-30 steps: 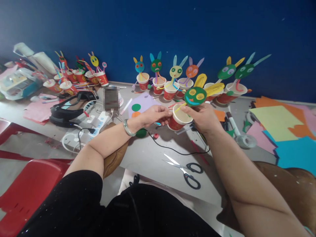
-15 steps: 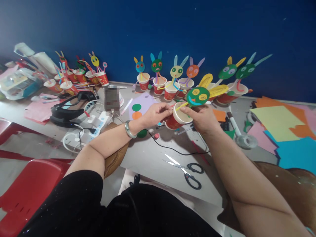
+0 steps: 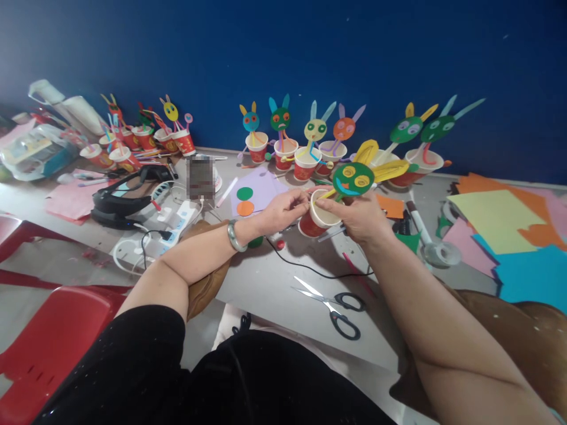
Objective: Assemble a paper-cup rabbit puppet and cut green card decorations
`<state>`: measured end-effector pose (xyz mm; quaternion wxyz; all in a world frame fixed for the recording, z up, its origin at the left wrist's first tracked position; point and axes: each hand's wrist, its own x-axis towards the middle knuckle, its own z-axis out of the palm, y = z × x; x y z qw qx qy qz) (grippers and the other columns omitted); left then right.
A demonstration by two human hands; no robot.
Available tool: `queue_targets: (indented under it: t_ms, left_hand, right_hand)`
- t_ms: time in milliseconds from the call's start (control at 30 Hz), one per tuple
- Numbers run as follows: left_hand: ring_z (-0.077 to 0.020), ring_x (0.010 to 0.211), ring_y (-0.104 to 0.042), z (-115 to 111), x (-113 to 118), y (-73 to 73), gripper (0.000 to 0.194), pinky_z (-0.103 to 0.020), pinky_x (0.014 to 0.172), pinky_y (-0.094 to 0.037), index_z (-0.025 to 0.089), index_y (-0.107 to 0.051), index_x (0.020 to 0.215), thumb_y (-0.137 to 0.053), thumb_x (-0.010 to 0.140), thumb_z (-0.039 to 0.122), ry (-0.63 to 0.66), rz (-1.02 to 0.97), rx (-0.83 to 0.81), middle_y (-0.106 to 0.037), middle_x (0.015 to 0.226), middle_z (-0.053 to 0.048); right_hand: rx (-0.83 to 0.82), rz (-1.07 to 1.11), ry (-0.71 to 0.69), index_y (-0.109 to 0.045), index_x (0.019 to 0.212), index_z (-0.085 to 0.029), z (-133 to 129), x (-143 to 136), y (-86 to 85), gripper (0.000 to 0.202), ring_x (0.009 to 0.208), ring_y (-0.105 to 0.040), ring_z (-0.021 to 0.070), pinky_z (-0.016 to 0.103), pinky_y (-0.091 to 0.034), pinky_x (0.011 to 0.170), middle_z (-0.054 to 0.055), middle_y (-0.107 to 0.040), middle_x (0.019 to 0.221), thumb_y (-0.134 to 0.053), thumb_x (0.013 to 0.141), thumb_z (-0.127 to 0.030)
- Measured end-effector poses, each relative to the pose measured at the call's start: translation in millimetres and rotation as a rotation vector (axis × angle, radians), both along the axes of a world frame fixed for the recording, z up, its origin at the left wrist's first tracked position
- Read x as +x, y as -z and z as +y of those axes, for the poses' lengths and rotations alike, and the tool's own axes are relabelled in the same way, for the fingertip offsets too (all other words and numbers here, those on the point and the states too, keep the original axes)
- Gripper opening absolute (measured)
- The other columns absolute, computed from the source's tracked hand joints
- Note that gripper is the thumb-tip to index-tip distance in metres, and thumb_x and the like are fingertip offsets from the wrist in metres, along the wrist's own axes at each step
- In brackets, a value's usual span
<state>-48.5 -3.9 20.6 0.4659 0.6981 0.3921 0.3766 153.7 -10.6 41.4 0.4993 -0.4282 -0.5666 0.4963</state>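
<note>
My right hand [image 3: 365, 215] grips a red and white paper cup [image 3: 312, 223], its thumb over the rim. The cup is tilted, so its pale inside shows. Above the rim is a green paper face [image 3: 354, 179] with yellow round eyes, a blue mouth and an orange nose. Two fuzzy yellow ears [image 3: 385, 172] rise from the face, and a thin yellow stem runs down into the cup. My left hand [image 3: 286, 211] is at the cup's left side, thumb and fingertips pinched close to the rim. What lies between those fingertips is too small to make out.
Scissors [image 3: 330, 304] lie partly open near the front edge. A black cable [image 3: 305, 270] crosses the table. Several cup figures [image 3: 305, 165] line the blue wall. A power strip [image 3: 179, 221] is left, clear tape [image 3: 443, 254] and coloured paper [image 3: 531, 274] right.
The cup and its green face have shifted slightly down in view. My left fingertips have curled in a little at the rim. My right hand keeps its grip.
</note>
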Motion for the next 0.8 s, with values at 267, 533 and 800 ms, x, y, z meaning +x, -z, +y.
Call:
queue_targets:
  t_ms: [267, 533, 800]
  left_hand:
    - [-0.0106, 0.074, -0.058, -7, 7, -3.0, 0.014, -0.026, 0.078, -0.051, 0.016, -0.063, 0.083, -0.061, 0.096, 0.019, -0.039, -0.06, -0.293, -0.063, 0.077, 0.002]
    - [-0.0091, 0.072, -0.051, -12, 10, -8.8, 0.018, -0.025, 0.078, -0.047, 0.016, -0.063, 0.078, -0.06, 0.095, 0.019, 0.051, -0.303, -0.346, -0.061, 0.076, 0.002]
    - [-0.0126, 0.078, -0.049, -11, 8, -8.5, 0.045, -0.029, 0.079, -0.045, 0.02, -0.06, 0.085, -0.079, 0.09, 0.06, 0.155, -0.358, -0.294, -0.054, 0.08, 0.002]
  right_hand:
    - [0.145, -0.222, -0.022, -0.085, 0.097, -0.025, -2, -2, -2.0, 0.045, 0.105, -0.082, 0.0346, 0.054, -0.066, 0.104, 0.009, -0.088, 0.106, -0.1, 0.067, -0.056]
    - [0.022, -0.149, -0.057, -0.085, 0.101, -0.028, 3, 5, -2.4, 0.049, 0.102, -0.082, 0.0353, 0.049, -0.068, 0.095, 0.007, -0.088, 0.105, -0.101, 0.066, -0.057]
    - [-0.018, -0.198, -0.082, -0.084, 0.113, -0.027, 2, 7, -7.3, 0.062, 0.121, -0.08, 0.0403, 0.052, -0.066, 0.103, 0.01, -0.088, 0.114, -0.095, 0.069, -0.069]
